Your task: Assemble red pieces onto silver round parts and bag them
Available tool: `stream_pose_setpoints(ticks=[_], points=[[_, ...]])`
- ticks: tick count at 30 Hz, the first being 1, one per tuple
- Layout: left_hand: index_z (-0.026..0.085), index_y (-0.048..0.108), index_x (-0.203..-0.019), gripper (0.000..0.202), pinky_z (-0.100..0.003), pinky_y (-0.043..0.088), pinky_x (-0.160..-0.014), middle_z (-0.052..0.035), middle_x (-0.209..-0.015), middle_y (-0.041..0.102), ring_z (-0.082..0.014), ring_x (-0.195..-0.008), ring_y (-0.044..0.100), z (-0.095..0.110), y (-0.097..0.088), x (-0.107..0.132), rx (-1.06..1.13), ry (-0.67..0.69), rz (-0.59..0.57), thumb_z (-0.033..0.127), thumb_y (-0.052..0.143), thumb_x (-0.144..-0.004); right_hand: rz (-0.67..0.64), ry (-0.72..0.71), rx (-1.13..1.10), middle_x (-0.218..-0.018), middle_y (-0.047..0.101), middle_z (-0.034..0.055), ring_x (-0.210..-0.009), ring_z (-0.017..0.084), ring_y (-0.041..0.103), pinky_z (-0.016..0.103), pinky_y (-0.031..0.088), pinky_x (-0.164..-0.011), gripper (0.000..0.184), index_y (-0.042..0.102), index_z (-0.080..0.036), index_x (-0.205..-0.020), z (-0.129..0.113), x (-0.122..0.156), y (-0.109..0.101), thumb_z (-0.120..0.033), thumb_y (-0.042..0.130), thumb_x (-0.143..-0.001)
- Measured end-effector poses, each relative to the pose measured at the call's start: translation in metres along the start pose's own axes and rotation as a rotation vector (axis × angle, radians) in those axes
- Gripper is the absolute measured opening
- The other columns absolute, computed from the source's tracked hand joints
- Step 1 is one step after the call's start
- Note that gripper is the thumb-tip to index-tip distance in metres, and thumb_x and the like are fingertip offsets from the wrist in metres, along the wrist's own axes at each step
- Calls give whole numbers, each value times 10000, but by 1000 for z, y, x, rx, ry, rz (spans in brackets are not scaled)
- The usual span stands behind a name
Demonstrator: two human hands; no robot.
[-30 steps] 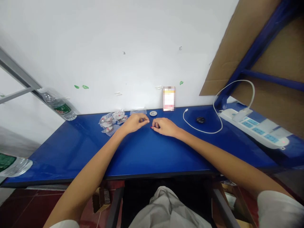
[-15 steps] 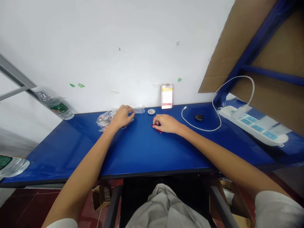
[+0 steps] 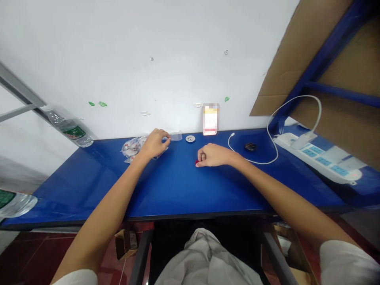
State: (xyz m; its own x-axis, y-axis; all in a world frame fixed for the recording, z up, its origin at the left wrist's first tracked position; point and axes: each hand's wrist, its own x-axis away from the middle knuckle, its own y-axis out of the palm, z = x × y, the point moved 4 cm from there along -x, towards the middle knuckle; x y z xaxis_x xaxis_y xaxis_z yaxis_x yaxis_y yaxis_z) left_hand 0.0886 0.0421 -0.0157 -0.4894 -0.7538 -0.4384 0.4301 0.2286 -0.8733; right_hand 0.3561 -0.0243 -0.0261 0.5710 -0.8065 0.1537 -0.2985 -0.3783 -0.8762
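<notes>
My left hand (image 3: pixel 154 143) rests by the clear plastic packets (image 3: pixel 132 146) near the wall. Its fingers are loosely bent, a gap shows between thumb and forefinger, and I see nothing held there. To the right, my right hand (image 3: pixel 212 155) is closed just above the blue tabletop, thumb against curled fingers. A small red piece (image 3: pixel 196 162) pokes out at its fingertips; the rest is covered by the hand. A small round whitish disc (image 3: pixel 190 139) lies between the hands, farther back, touched by neither.
A lit phone (image 3: pixel 210 119) leans on the wall. Right of it lie a white cable (image 3: pixel 263 163), a black mouse-like object (image 3: pixel 250 147) and a power strip (image 3: pixel 317 157). One water bottle (image 3: pixel 71 128) leans at the back left, another (image 3: pixel 19 204) lies at the left edge.
My right hand has shifted slightly right, and less of the red piece shows now. My left hand stays by the packets, its thumb and forefinger tips a little closer together.
</notes>
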Motion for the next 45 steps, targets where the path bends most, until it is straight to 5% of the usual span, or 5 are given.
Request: stream_pose_setpoints(ticks=[9,20,27,33,45], points=[[178,804,-1045,320,-478,496,-1001,-139,-1100,795,-340,-1093,662,-12,-16,-1,-42,-119,-16,368,550,-1000,310,-37,101,-962,819,36,-846,191,746,278,454,-694,77,774,-212,-924,-3,-25,22,-245,725,-974],[238,772,-833,489,-338,470,-717,-99,-860,786,-307,-814,714,-22,-29,16,-55,-381,-531,694,867,-681,536,14,96,-1028,811,68,-860,213,729,305,435,-695,268,784,-211,-1027,5,-22,12,-412,615,-1082],[210,715,-757,210,-367,454,-760,-127,-833,736,-340,-858,706,-16,-26,15,-267,-402,-419,391,816,-720,579,-13,80,-963,808,39,-819,199,707,299,427,-682,179,781,-228,-956,6,-21,13,-266,618,-1021],[197,703,-729,217,-353,511,-701,-75,-743,690,-276,-788,700,-15,-39,11,360,-433,-314,392,737,-819,656,-100,-207,-912,796,13,-749,171,715,300,519,-724,133,782,-234,-979,-8,-20,14,-228,649,-983],[158,631,-1248,446,-299,609,-654,-112,-1000,751,-222,-812,750,57,39,12,1369,-375,-411,439,767,-931,469,-138,-1124,-897,766,43,-712,182,780,287,676,-597,450,701,-198,-1097,-4,-39,37,-582,833,-902]])
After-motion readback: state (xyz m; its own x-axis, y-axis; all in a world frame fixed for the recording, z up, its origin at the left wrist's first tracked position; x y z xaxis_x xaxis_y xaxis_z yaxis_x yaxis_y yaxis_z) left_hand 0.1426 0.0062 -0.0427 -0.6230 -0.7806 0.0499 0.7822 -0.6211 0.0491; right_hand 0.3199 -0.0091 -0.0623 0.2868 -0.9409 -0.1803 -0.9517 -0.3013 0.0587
